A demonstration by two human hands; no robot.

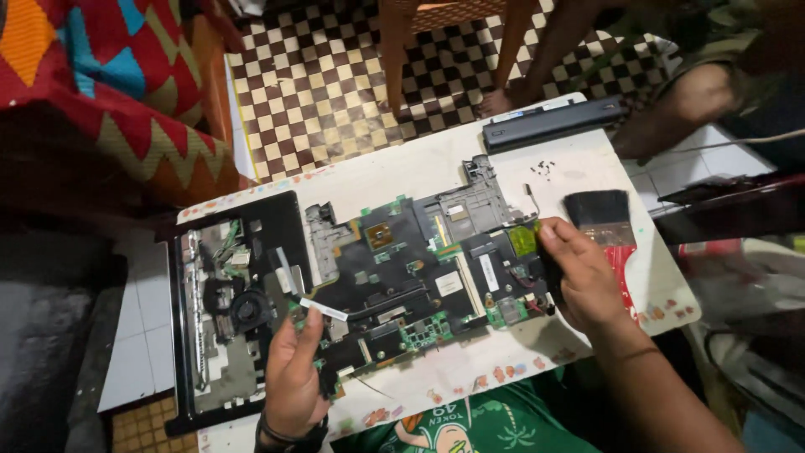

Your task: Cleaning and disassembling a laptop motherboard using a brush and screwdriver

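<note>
— Black and green, mostly: that was the board [419, 268] in the middle of the white table [394, 168], a bare laptop board with small chips and connectors all over it.

— Who had hold of it?

— Both hands. The left hand [293, 377] gripped its lower left edge, fingers curled under and thumb on top, beside a white strip [323, 309] lying across that corner. The right hand [583, 277] closed on the right edge, fingers folded round it.

— Any labels on it?

— A few. A white rectangular sticker [449, 283] sat near the middle, a narrow white one [489, 272] stood upright just right of it, and a yellow-green square patch [523, 240] lay at the upper right, close to the right fingertips. What they said was too small to tell.

— And around the board?

— To the left lay the black case [226, 310], open, with a round fan [248, 309] inside. Just beside the right hand rested a brush [608, 231], black bristles, red handle, its lower part hidden by the hand. A long black battery [553, 122] lay at the far edge, and a scatter of tiny dark screws [543, 169] sat between it and the brush, well apart from the board.

— Anyone else there?

— Another person's foot [671, 109] showed at the upper right, on the checkered floor [335, 75].
</note>
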